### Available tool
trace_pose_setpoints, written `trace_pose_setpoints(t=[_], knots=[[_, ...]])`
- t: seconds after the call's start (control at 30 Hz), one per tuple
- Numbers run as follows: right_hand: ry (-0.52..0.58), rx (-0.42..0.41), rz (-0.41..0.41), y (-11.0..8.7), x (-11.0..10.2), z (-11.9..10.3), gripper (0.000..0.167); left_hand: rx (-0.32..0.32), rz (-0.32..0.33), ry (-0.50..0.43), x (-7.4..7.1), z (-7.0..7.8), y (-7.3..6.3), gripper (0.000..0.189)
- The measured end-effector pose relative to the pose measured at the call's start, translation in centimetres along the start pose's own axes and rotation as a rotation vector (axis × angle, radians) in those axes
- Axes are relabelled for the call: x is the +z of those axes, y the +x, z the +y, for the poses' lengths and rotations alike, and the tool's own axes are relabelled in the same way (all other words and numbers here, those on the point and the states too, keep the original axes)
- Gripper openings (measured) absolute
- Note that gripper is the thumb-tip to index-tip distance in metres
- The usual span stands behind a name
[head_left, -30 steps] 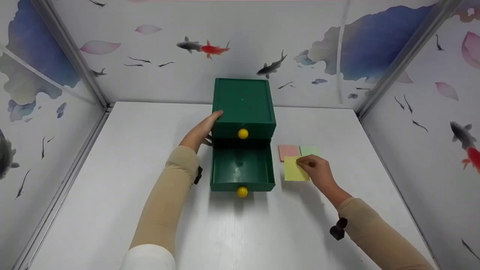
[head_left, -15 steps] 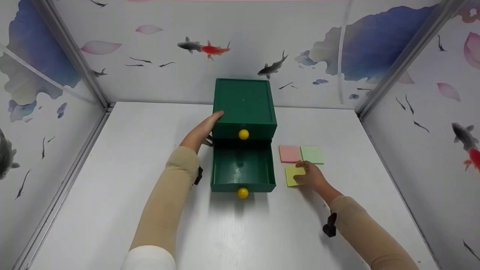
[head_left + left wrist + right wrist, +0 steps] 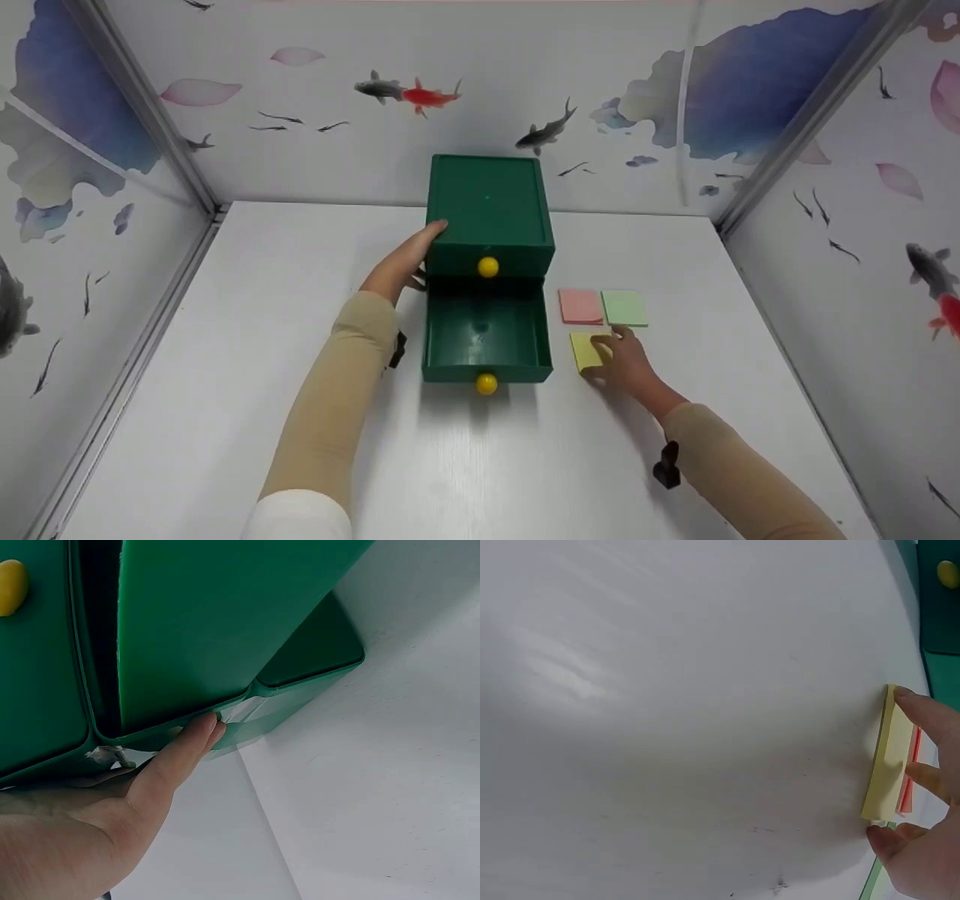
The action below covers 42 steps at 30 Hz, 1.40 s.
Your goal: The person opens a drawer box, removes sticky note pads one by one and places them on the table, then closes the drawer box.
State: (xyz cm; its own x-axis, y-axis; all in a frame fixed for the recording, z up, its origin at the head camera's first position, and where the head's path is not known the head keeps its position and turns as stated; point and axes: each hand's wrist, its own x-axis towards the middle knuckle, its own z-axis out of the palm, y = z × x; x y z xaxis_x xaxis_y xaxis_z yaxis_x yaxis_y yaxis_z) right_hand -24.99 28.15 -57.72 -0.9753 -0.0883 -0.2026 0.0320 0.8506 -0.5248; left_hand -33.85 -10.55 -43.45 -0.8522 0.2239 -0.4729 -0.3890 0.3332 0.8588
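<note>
My left hand [image 3: 403, 259] rests against the left side of a green two-drawer cabinet [image 3: 487, 199], the thumb at its top edge. In the left wrist view its fingers lie fairly straight along the cabinet's side. The lower drawer [image 3: 450, 373] is pulled out and looks empty; the upper one is closed. To the right of it, my right hand [image 3: 630, 364] holds a yellow sticky note pad [image 3: 584, 352] by its edges at the table, thumb and fingers at opposite ends in the right wrist view. Just beyond lie a pink sticky note pad [image 3: 580, 306] and a green sticky note pad [image 3: 625, 307].
Yellow round knobs, an upper knob [image 3: 488, 267] and a lower knob [image 3: 487, 384], stick out from the drawer fronts. The white table [image 3: 225, 360] is enclosed by printed panels at the back and both sides. Behind the cabinet stands the back panel [image 3: 315, 157].
The yellow pad has come down from over the pink and green pads to the table in front of them. My right hand has shifted its fingers to the pad's edges. The left hand is unmoved.
</note>
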Motion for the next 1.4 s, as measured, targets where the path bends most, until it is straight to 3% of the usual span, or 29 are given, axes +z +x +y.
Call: trace_pose_setpoints(t=[0.2,0.47,1.4], knots=[[0.037,-0.006,0.030,-0.4,0.7,0.5,0.054,-0.012,0.001,-0.009,-0.1,0.0,0.0,0.089],[0.090,0.022,0.051,-0.5,1.2,-0.6,0.051,-0.018,-0.003,-0.010,0.0,0.0,0.2,0.091],[-0.085,0.032,0.130,-0.7,2.6,-2.1,0.049,0.000,-0.002,-0.022,0.1,0.0,0.2,0.088]])
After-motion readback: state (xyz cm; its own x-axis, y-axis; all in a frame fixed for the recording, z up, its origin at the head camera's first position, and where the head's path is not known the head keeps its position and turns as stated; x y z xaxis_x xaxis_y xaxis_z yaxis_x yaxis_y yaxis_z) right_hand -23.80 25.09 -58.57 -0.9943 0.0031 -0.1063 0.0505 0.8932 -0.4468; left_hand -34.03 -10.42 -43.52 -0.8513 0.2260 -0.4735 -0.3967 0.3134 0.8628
